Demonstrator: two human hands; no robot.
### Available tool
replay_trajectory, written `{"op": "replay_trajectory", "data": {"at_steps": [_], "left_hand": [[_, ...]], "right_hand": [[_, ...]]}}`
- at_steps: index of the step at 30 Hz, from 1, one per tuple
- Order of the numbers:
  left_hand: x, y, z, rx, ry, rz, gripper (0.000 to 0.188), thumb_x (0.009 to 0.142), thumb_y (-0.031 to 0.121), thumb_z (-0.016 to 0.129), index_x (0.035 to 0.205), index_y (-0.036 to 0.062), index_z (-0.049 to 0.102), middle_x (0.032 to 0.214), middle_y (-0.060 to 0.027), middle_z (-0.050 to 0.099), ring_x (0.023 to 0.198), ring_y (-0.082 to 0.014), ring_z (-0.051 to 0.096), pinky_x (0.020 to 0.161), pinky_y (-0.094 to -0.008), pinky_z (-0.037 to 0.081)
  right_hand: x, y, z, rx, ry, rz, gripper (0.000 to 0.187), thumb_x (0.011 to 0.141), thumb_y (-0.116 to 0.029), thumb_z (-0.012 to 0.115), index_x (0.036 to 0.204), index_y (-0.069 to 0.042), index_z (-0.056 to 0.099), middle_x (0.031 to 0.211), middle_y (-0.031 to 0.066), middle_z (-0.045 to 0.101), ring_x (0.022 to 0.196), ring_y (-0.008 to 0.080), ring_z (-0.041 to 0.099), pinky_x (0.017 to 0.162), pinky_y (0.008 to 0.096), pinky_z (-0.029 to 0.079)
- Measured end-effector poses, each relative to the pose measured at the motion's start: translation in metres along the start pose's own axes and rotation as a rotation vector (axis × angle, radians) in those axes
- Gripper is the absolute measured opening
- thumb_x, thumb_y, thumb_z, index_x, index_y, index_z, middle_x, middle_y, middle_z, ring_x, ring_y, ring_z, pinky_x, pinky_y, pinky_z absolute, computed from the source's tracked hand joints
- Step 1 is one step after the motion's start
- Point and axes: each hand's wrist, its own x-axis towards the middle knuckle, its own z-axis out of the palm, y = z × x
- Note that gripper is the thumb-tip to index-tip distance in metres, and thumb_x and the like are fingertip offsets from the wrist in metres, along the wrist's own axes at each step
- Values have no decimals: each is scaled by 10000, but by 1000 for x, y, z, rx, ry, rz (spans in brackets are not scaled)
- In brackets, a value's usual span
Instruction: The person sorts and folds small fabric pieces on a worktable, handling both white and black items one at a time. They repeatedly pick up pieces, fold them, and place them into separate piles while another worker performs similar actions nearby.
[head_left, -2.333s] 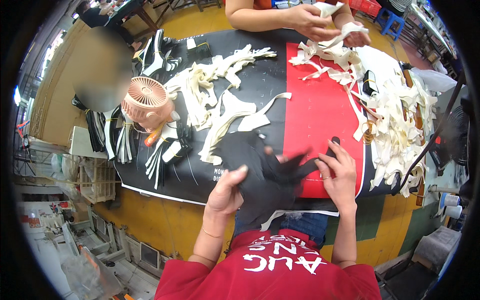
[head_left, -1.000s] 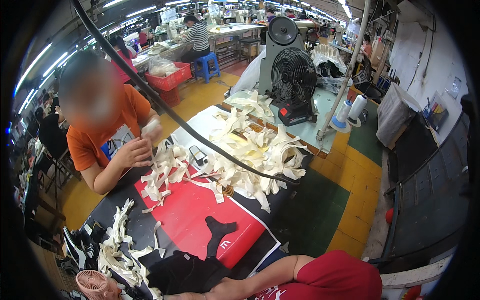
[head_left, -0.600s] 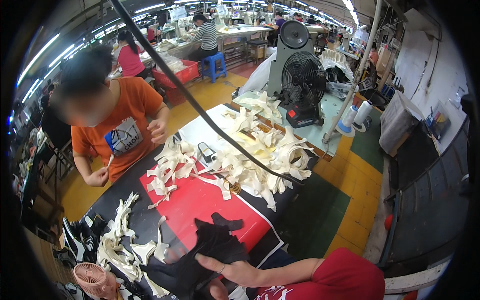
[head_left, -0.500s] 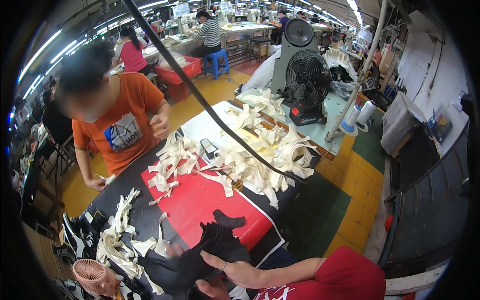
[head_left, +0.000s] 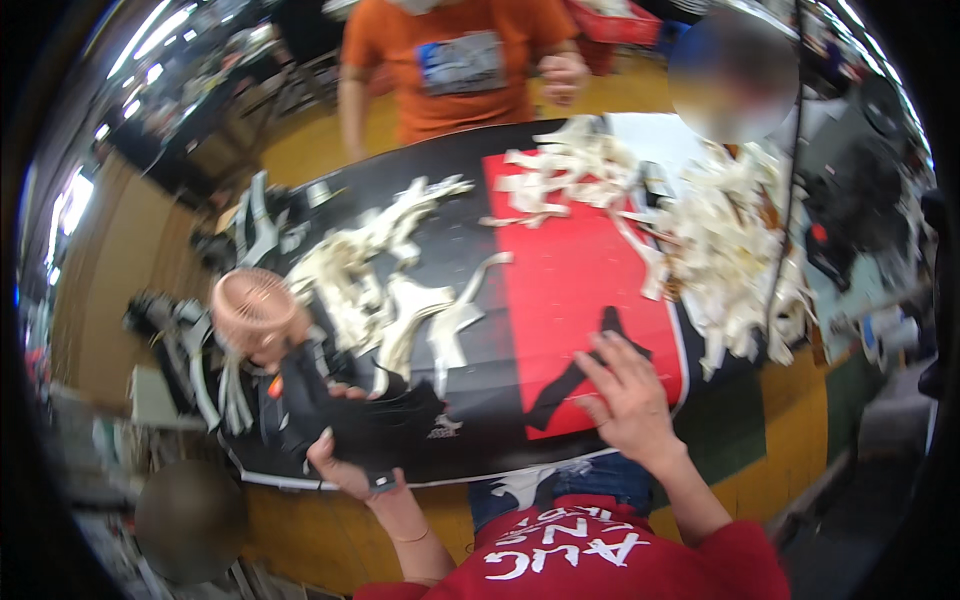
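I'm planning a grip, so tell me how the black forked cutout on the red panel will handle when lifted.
The black forked cutout is probably floppy, lying flat on the red panel. Its narrow prongs suggest light weight and may droop.

Bare red panel (head_left: 575, 275) mid-bench (head_left: 455, 225): passable from above. Far end closed by scattered cream cutouts (head_left: 580, 165); right side by cream heap (head_left: 735, 250), dark cable (head_left: 788, 200) crossing its view. Near end: right hand (head_left: 632, 405) at black strip (head_left: 560, 390). Left: tight; black bundle (head_left: 360, 420) in left hand (head_left: 345, 468), pink fan (head_left: 255, 305) just beyond.
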Motion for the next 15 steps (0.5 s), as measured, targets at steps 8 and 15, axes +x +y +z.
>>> {"op": "replay_trajectory", "data": {"at_steps": [8, 15], "left_hand": [[-26, -17, -1, 257, -9, -512, 666, 823, 321, 526, 1358, -67, 439, 1249, -214, 600, 1178, -324, 588, 1043, -447, 459], [-40, -65, 21, 617, -431, -592, 475, 1047, 200, 429, 1440, -65, 398, 1398, -138, 531, 1312, -194, 491, 1134, -338, 352]], "right_hand": [[5, -1, 15, -130, -41, 207, 375, 912, -213, 650, 1225, -8, 633, 1458, 213, 454, 1354, 404, 415, 1098, 478, 351], [20, -32, -17, 637, 339, 77, 245, 866, -163, 726, 1033, 2, 655, 1013, 99, 608, 833, 172, 555, 755, 289, 438]]}}
